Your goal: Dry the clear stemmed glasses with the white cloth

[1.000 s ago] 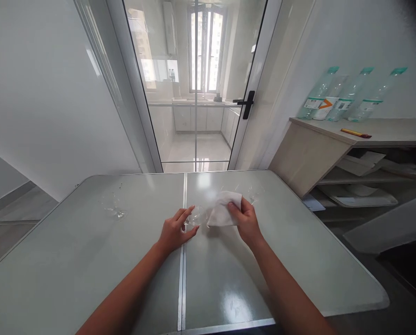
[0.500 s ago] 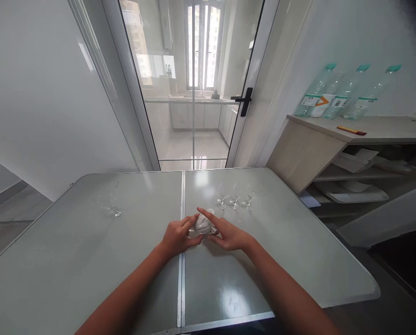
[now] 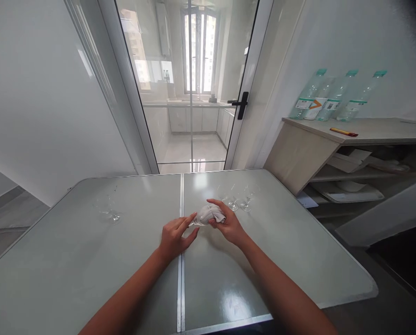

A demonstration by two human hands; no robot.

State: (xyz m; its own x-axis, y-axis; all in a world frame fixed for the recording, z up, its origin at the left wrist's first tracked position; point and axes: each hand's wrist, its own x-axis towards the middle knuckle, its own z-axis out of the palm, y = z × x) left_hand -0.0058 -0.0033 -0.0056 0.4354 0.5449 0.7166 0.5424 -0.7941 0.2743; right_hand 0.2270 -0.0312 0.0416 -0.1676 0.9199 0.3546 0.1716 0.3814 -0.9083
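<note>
My right hand (image 3: 231, 225) is closed around a bunched white cloth (image 3: 212, 214), held over the table. A clear glass piece (image 3: 197, 221) shows at the cloth's left end; it looks like part of a stemmed glass, and the rest is hidden. My left hand (image 3: 175, 237) is at that clear end, with its fingertips close to or touching it and the thumb apart below. Just behind my right hand stand small stemmed glasses, among them one in the middle (image 3: 233, 205) and one at the right (image 3: 245, 205); another is partly covered by my fingers.
One more stemmed glass (image 3: 115, 217) stands on the table's left side. A metal seam (image 3: 181, 279) divides the grey-green table (image 3: 124, 270). Beyond it is a glass door (image 3: 194, 116). To the right, a wooden shelf (image 3: 305, 144) bears plastic bottles (image 3: 328, 104) and a yellow-red stick packet (image 3: 344, 132).
The white cloth has come up and to the right in my right hand, which now wraps it. My left hand's thumb and fingers have spread apart. The view has shifted slightly.
</note>
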